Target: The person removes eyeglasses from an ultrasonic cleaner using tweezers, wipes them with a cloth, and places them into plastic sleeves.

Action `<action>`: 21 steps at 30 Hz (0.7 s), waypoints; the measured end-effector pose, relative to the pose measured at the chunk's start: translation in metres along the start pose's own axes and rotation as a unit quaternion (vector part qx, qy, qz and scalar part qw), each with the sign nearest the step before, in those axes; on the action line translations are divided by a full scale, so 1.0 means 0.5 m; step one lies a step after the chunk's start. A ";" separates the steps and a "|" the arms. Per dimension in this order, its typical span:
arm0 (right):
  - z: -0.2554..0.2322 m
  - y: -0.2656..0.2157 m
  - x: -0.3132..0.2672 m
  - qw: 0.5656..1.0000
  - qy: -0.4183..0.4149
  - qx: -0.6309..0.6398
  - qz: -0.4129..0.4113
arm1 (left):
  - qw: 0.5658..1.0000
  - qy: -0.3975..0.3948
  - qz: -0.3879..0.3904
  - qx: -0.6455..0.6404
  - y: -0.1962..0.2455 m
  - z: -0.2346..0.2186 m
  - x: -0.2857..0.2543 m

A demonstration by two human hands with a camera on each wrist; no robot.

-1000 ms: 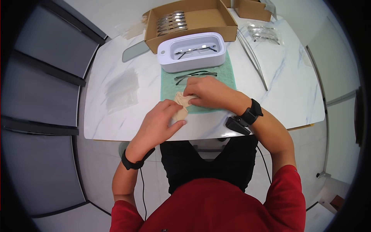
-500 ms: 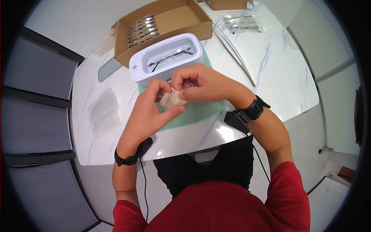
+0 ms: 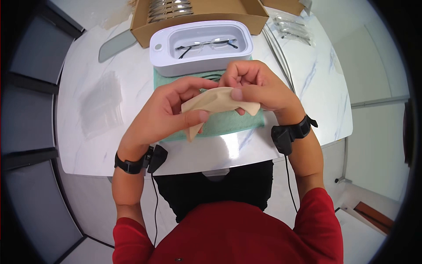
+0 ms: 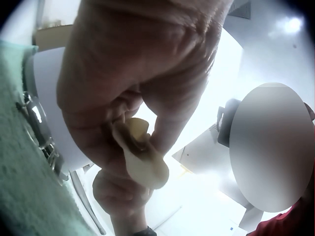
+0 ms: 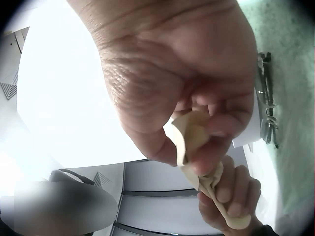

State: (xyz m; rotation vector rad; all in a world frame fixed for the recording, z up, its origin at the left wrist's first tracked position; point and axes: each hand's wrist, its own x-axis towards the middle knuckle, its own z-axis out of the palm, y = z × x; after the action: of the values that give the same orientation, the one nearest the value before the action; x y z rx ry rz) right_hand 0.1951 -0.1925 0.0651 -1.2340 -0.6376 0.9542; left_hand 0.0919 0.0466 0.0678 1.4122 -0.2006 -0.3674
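A beige cloth (image 3: pixel 215 100) is stretched between my two hands, over the green towel (image 3: pixel 233 123). My left hand (image 3: pixel 160 110) pinches its left end between thumb and fingers, and a corner hangs below. The right hand (image 3: pixel 261 90) grips the other end, thumb on top. In the right wrist view, folds of the cloth (image 5: pixel 189 137) show between the fingertips. Just beyond the hands, a pair of glasses (image 5: pixel 267 98) lies on the towel, mostly covered in the head view. Behind stands a pale lilac ultrasonic cleaner (image 3: pixel 160 61) with another pair of glasses (image 3: pixel 204 43) in its basin.
A cardboard box (image 3: pixel 220 22) holding a row of glasses stands at the back. Left lie clear plastic sleeves (image 3: pixel 101 105) and a grey oblong panel (image 3: pixel 116 46). Long metal tweezers (image 3: pixel 279 57) and bagged glasses (image 3: pixel 294 31) lie at right.
The cloth was bunched near the towel; my hands have lifted it, moved apart and spread it out. The view has shifted with the head.
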 end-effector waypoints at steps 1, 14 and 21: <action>-0.006 0.008 0.002 1.000 -0.010 0.004 -0.008 | 1.000 -0.009 -0.011 -0.008 0.002 -0.003 -0.001; -0.011 0.015 0.004 0.997 -0.044 0.021 -0.051 | 0.991 -0.059 -0.092 -0.079 -0.024 -0.020 0.008; 0.003 0.010 0.006 0.998 0.044 -0.023 0.031 | 0.995 -0.035 -0.075 -0.060 -0.041 -0.034 0.013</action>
State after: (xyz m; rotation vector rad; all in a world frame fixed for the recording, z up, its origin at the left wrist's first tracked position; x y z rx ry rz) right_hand 0.1941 -0.1888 0.0604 -1.3354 -0.5578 0.9352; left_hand 0.1014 0.0577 0.0443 1.3002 -0.1279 -0.5449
